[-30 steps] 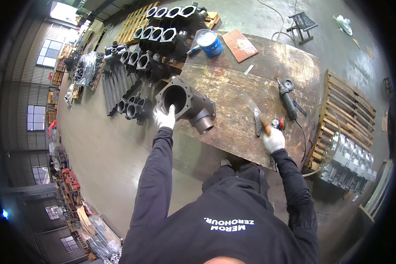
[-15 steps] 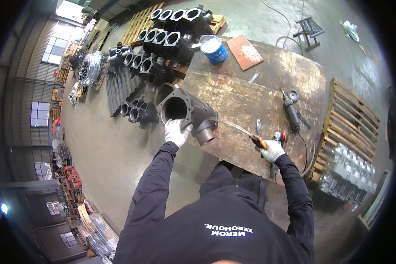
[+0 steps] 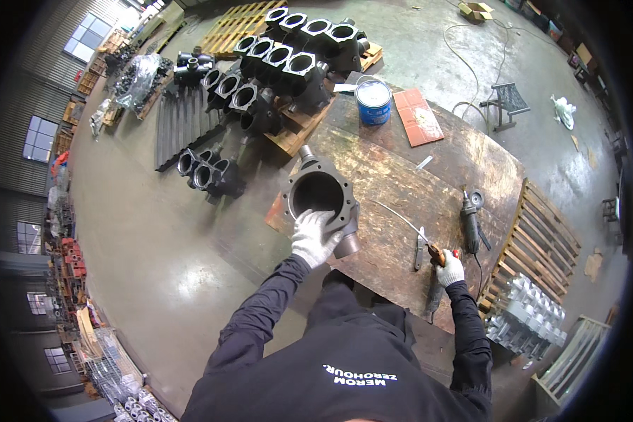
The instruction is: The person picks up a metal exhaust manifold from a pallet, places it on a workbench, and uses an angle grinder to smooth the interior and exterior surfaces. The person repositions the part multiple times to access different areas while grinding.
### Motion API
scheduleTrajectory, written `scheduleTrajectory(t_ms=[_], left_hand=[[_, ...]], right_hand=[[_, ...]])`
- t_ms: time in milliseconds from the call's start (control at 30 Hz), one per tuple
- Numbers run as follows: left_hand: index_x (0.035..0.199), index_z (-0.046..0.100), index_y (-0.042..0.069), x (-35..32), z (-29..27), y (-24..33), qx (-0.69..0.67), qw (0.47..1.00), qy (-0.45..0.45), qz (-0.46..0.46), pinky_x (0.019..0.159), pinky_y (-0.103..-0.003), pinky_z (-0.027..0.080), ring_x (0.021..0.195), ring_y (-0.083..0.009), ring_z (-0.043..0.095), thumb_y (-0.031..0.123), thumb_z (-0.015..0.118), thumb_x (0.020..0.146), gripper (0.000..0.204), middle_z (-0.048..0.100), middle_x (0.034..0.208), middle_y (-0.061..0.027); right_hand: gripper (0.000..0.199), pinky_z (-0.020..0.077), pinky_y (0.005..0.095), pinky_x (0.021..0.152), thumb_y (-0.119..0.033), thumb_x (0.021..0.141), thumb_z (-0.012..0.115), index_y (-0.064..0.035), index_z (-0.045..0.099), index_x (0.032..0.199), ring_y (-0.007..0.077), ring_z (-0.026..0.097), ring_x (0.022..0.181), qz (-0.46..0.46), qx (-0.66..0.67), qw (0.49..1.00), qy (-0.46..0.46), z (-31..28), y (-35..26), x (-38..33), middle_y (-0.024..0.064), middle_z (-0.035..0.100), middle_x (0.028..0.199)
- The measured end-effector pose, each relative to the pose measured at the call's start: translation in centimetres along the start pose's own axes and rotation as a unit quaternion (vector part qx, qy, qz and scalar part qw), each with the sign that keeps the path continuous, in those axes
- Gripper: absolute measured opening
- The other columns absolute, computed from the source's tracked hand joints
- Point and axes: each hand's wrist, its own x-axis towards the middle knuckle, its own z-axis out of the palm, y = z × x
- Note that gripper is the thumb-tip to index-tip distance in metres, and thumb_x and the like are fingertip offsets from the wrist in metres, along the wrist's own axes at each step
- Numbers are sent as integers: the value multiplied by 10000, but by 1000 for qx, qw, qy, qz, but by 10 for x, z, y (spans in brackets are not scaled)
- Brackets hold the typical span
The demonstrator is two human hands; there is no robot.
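A dark cast metal housing (image 3: 348, 193) with a round bore and a bolt-holed flange sits at the left part of the worn board table (image 3: 394, 169). My left hand (image 3: 315, 238), in a white glove, grips the near rim of its flange, fingers at the bore's edge. Closed round the brown handle of a long, thin, curved metal rod tool (image 3: 437, 254) is my gloved right hand (image 3: 450, 270). The rod's thin tip points left toward the housing, apart from it. Beside the right hand lies a flat metal hand tool (image 3: 420, 252).
An angle grinder (image 3: 469, 224) lies at the table's right, its cord trailing nearer. Further back stand a blue can (image 3: 373, 104) and a reddish tile-like sheet (image 3: 418, 118). Many similar castings (image 3: 278, 60) sit far left. A wooden pallet (image 3: 534, 243) and silvery castings (image 3: 524, 316) are at right.
The housing has turned so its flanged bore faces me more, with my left hand still on the rim. My right hand still holds the rod tool. The whole view has shifted.
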Motion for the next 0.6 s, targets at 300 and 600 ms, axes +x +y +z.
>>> scheduleTrajectory(t_ms=[300,600], left_hand=[[1400,495,54,0,-14,-92,-78,961,214,-154,1134,-530,354,1318,-388,481,286,819,769,746,542,1385,-179],[1493,338,46,1,25,-110,-305,897,116,-298,1101,-456,418,1307,-387,490,335,844,794,910,464,1428,-212]], right_hand=[[400,535,493,765,-112,784,716,-104,619,1172,431,684,882,79,-170,979,-77,-6,-48,21,225,698,908],[396,543,374,860,-131,867,731,-110,633,1251,301,723,963,48,113,992,22,-7,-61,74,176,730,1050]])
